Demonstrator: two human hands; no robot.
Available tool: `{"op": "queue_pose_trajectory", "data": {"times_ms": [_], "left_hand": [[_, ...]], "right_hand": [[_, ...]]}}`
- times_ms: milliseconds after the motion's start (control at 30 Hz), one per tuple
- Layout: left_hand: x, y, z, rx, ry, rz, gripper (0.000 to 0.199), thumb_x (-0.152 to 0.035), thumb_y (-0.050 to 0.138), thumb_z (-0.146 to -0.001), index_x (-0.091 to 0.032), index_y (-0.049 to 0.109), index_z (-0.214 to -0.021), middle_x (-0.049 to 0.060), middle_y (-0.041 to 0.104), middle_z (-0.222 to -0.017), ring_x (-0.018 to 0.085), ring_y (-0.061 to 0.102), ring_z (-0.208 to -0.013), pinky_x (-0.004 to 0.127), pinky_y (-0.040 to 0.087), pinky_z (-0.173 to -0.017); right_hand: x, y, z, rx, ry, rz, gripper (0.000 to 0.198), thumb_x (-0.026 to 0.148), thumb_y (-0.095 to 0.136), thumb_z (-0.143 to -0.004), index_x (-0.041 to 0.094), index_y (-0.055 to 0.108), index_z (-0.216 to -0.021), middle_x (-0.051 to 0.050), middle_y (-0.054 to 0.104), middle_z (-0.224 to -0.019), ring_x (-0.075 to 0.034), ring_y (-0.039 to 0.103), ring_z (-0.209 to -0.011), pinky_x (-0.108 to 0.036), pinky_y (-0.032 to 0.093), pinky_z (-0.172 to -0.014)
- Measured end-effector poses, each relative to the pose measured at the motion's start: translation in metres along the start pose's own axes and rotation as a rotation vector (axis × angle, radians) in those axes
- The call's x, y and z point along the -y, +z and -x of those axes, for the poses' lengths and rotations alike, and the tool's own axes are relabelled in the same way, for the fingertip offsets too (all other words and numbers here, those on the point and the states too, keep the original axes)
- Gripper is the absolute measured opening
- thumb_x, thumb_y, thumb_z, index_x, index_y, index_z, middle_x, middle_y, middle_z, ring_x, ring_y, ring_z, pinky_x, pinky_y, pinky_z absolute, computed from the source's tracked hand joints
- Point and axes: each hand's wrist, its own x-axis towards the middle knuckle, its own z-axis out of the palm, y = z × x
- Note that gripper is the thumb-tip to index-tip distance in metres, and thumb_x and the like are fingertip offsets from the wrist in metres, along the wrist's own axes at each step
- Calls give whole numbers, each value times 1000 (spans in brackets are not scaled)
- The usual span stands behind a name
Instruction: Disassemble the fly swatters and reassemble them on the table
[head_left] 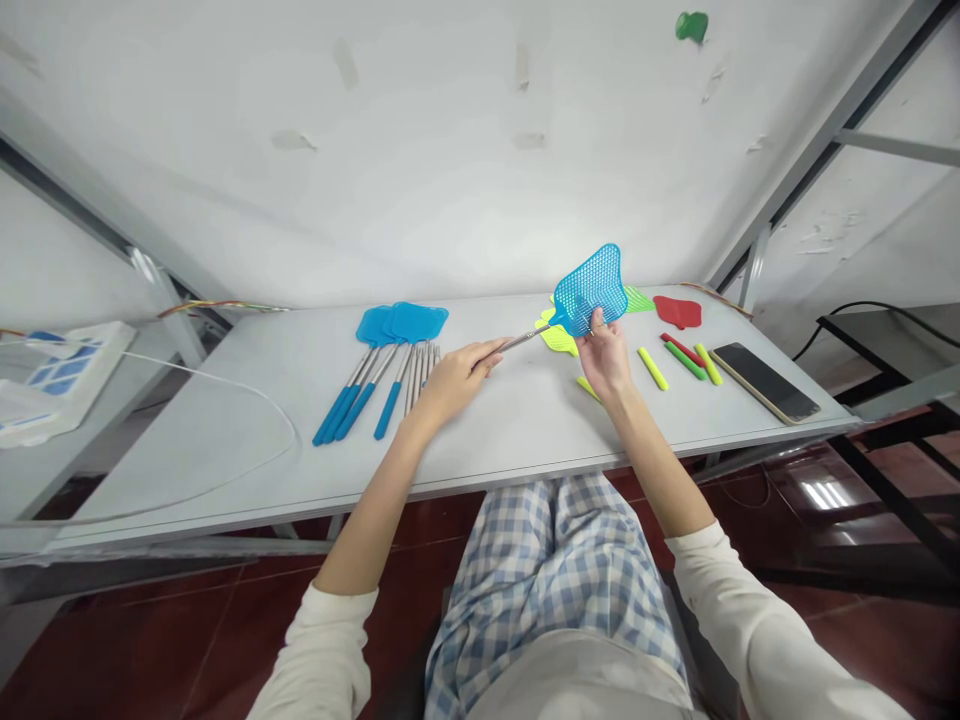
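Observation:
A blue fly swatter [589,288] with a perforated head and a metal rod is held in both hands, raised a little over the table. My left hand [459,378] is closed around the rod's lower end and hides what is there. The fingers of my right hand [604,358] pinch the lower edge of the blue head. Just behind that hand lie yellow fly swatter heads [557,338] and a green one [639,299], partly covered. Left of my left hand lie several blue fly swatters [418,322] with blue handles, beside several bare metal rods [412,385].
Right of my right hand are a red swatter head [678,312], several short coloured tubes [652,368] and a phone [765,382]. A white cable [277,410] loops over the left of the grey table [225,450]. A white wall [420,180] stands directly behind.

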Motion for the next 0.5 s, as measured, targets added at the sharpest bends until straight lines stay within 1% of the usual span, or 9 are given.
{"op": "queue_pose_trajectory", "data": {"times_ms": [167, 233, 367, 433, 500], "left_hand": [[0, -4, 2, 54, -55, 78, 48, -46, 40, -95, -21, 62, -130, 0, 60, -71, 14, 55, -69, 24, 41, -71], [1, -4, 1, 59, -58, 90, 49, -47, 40, -94, -20, 63, -128, 0, 60, -71, 15, 55, -69, 25, 41, -70], [-3, -4, 2, 44, -56, 119, 49, -47, 40, -93, -18, 66, -124, 3, 63, -78, 15, 54, -70, 24, 40, -67], [-7, -5, 4, 46, -55, 138, 48, -46, 40, -93, -18, 68, -120, 2, 62, -76, 14, 49, -66, 24, 37, -63], [-11, -7, 5, 46, -60, 159, 46, -44, 40, -92, -18, 70, -117, 1, 57, -70, 12, 43, -61, 24, 34, -59]], "right_hand": [[-2, -2, 2, 21, 15, -6, 27, 45, 63, -81, 26, 53, -97, -3, 66, -115, -17, 62, -111, -36, 55, -95], [-3, 0, 3, 21, 1, 2, 30, 46, 64, -81, 26, 53, -100, -3, 66, -114, -17, 62, -110, -36, 55, -94], [-5, 8, 8, 14, -35, 57, 38, 52, 64, -79, 27, 53, -106, -3, 66, -113, -17, 63, -110, -34, 56, -90], [-6, 11, 10, 18, -46, 65, 42, 55, 63, -79, 27, 53, -107, -3, 67, -114, -17, 63, -110, -34, 56, -90], [-7, 14, 12, 30, -48, 55, 43, 56, 64, -78, 26, 53, -107, -3, 67, -114, -16, 63, -108, -33, 55, -91]]}}
